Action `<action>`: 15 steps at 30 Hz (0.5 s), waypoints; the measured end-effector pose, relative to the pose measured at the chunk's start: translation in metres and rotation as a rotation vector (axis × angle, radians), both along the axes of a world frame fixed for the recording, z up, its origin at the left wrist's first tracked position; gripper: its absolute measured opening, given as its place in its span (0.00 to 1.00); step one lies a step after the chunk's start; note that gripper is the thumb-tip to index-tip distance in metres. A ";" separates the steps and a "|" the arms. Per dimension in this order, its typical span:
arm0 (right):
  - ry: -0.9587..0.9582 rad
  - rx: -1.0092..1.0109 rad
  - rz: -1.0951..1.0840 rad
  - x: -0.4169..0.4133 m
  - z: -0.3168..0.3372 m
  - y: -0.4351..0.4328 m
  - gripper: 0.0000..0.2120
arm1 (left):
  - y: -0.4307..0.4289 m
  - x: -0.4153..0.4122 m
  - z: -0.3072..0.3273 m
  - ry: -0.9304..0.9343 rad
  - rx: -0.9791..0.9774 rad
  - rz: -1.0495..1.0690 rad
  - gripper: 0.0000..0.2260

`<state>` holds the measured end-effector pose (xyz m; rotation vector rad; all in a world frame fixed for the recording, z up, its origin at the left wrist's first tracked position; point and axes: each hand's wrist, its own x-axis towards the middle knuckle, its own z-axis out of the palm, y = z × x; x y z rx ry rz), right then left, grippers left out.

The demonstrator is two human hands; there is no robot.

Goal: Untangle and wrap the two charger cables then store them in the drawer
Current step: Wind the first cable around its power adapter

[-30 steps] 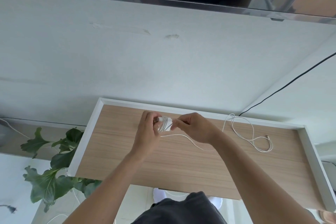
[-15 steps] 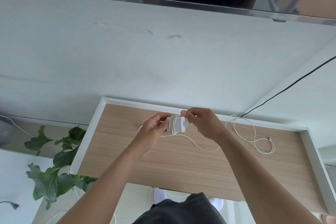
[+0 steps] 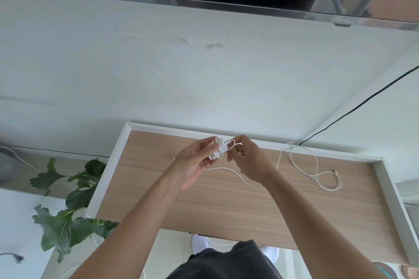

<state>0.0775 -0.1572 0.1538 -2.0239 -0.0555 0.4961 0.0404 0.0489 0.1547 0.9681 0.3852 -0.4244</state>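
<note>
Winding the charger cable (image 3: pixel 316 175) onto its white adapter (image 3: pixel 221 149), gripped in the left hand (image 3: pixel 192 163) above the open drawer (image 3: pixel 226 206) with the strand pinched in the right hand (image 3: pixel 247 161), and likely needing next to draw in the slack looped on the drawer's wooden bottom.

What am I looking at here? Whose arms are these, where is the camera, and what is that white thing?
There is no machine here. A person works with bare hands, and the single picture comes from a camera worn on their head, looking down. The left hand holds a white charger, partly wrapped in its cord, which the right hand pinches. Below them is an open drawer with a wooden floor and white walls. A loose white cable lies looped on that floor, to the right. A green plant stands at the left.
</note>
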 end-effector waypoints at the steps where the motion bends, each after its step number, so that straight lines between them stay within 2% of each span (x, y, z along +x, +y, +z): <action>1: -0.006 -0.004 0.012 -0.001 0.001 0.000 0.03 | 0.000 0.000 -0.001 -0.010 0.014 0.016 0.18; 9: -0.046 -0.100 0.047 -0.003 0.011 -0.004 0.03 | -0.001 -0.005 -0.003 0.002 -0.140 0.050 0.19; 15: -0.049 -0.143 -0.002 -0.001 0.010 -0.006 0.03 | -0.006 -0.007 0.000 0.025 -0.159 0.022 0.20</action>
